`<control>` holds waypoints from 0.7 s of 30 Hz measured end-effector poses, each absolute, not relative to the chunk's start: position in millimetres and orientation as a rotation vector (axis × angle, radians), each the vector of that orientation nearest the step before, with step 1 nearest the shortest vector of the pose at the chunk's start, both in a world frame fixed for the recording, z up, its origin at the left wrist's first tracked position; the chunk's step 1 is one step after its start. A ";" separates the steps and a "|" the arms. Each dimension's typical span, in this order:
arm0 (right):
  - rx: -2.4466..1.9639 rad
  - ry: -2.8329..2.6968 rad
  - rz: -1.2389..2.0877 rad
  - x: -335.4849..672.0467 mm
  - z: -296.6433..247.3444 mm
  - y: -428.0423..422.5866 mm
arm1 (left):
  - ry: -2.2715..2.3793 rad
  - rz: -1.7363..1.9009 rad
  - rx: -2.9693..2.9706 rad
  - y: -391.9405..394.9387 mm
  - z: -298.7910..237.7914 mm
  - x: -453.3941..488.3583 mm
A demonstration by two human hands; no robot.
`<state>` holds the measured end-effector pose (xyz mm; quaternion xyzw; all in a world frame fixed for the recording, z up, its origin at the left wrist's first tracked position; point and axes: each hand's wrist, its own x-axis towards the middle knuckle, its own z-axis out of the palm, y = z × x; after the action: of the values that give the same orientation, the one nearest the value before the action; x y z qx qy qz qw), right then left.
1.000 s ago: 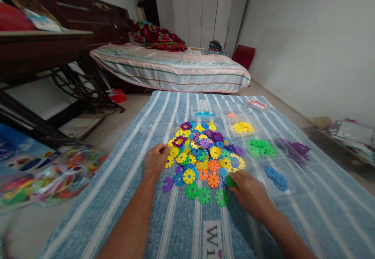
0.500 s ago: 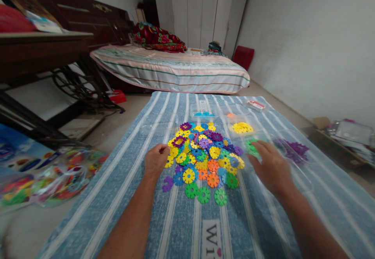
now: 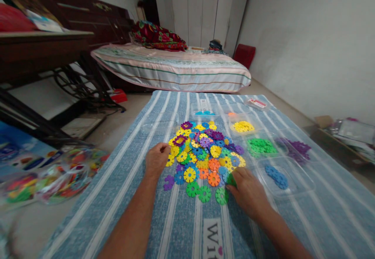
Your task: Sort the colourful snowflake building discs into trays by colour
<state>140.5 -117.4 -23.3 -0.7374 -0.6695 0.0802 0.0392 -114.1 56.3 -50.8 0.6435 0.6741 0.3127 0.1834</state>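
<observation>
A loose pile of notched plastic discs [image 3: 205, 153] in yellow, blue, green, orange and purple lies on the striped cloth. My left hand [image 3: 158, 159] rests at the pile's left edge, fingers curled; whatever may be inside is hidden. At the near right edge of the pile, my right hand [image 3: 249, 192] has thumb and fingers closed around a green disc [image 3: 231, 179]. Just left of it lies another green disc [image 3: 222, 195]. Clear tubs to the right hold green discs [image 3: 261, 146], blue discs [image 3: 277, 177], purple pieces [image 3: 297, 149] and yellow discs [image 3: 243, 126].
Farther back on the table stand a clear tub with light blue discs [image 3: 205, 113] and a lidded box with a red label [image 3: 256, 102]. Bags of colourful toys [image 3: 55, 177] lie on the floor at left. Beyond the table is a bed [image 3: 175, 69].
My right hand has moved left and nearer, from above the tub of green discs to the pile's edge. The green and blue tubs show fully now. My left hand stays put.
</observation>
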 end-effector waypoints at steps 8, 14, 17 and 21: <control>-2.182 -2.091 0.344 138.6 -16.9 -121.6 | 1.888 0.892 1.812 56.0 -51.5 -114.1; -2.134 -2.042 -0.008 169.5 6.2 -102.9 | 1.887 0.910 1.820 54.0 -49.1 -113.1; -2.187 -1.767 -0.411 190.6 21.3 -91.4 | 1.891 0.909 1.822 53.6 -48.1 -112.7; -2.156 -1.779 -0.375 189.0 20.2 -92.2 | 1.902 0.896 1.812 53.5 -47.9 -112.6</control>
<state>189.0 -92.2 20.2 -0.7547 -0.6225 -0.1314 0.1599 -112.6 53.5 -47.9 0.6420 0.6738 0.3174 0.1819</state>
